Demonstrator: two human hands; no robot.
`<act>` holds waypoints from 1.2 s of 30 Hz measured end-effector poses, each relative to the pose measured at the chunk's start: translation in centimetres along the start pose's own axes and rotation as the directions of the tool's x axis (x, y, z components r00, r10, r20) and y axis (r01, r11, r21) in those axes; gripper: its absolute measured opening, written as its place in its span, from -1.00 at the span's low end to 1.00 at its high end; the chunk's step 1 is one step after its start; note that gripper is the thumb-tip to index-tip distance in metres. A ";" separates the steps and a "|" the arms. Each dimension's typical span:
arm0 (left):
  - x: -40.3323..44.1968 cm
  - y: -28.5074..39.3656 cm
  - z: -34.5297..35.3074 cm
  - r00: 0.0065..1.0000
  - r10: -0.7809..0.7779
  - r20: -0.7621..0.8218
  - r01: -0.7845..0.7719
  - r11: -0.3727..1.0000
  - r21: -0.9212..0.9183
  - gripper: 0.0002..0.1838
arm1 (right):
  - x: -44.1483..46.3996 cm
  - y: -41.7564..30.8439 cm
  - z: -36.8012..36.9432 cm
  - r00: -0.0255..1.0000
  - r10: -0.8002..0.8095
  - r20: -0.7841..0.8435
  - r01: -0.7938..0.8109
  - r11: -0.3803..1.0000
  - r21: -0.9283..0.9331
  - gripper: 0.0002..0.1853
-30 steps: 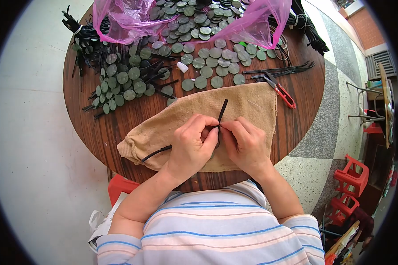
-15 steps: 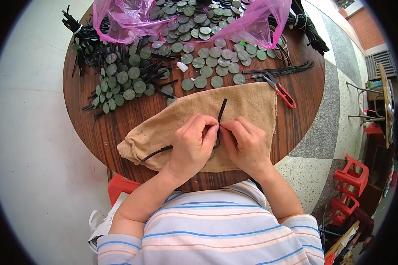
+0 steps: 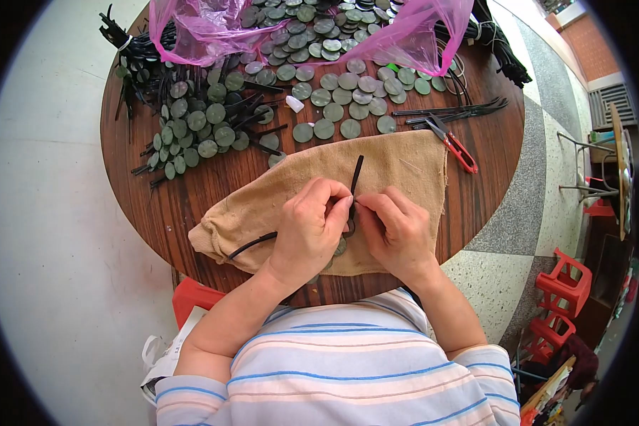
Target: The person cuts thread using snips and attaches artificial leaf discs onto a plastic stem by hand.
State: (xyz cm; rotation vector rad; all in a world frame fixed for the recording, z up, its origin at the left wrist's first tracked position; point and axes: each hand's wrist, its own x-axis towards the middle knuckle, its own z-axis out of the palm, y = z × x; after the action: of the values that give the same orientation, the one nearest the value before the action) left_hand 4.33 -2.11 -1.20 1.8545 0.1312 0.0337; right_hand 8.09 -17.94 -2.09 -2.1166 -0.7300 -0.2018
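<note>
A black cord (image 3: 358,172) stands between two pinching hands, its end pointing away from the wearer.

The left hand (image 3: 307,226) and right hand (image 3: 399,226) each have thumb and finger closed on the cord, fingertips nearly meeting, so neither is nearer; its free length runs forward from them, leaning slightly right. A second black length (image 3: 252,243) emerges at the left hand's outer side over the tan cloth (image 3: 263,202); whether it is the same piece cannot be told. A greenish disc (image 3: 340,247) shows below the fingertips. At the counter's (image 3: 149,213) far side, a pink plastic bag (image 3: 209,32) spreads among heaped discs (image 3: 302,44); how many lie inside is unclear.
</note>
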 end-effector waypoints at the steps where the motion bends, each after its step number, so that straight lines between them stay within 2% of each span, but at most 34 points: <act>1: 0.0 0.2 0.0 1.000 -0.015 -0.003 0.015 1.000 -0.024 -0.99 | 0.0 -0.1 0.0 1.000 0.006 0.003 -0.006 1.000 0.006 -0.85; 12: 0.3 0.9 -0.3 0.995 -0.097 0.029 0.100 0.988 -0.120 -0.97 | 0.2 -0.1 0.0 0.999 0.037 0.015 -0.037 0.999 0.035 -0.86; 36: 0.4 1.0 -0.6 0.991 -0.118 0.067 0.125 0.984 -0.130 -0.94 | 0.2 -0.1 -0.1 0.998 0.057 0.033 -0.059 0.995 0.082 -0.81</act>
State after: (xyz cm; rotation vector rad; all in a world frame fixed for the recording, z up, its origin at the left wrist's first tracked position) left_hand 4.74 -1.79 -0.06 1.7083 0.1960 -0.0954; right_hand 8.19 -17.83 -1.87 -2.0633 -0.6827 -0.1056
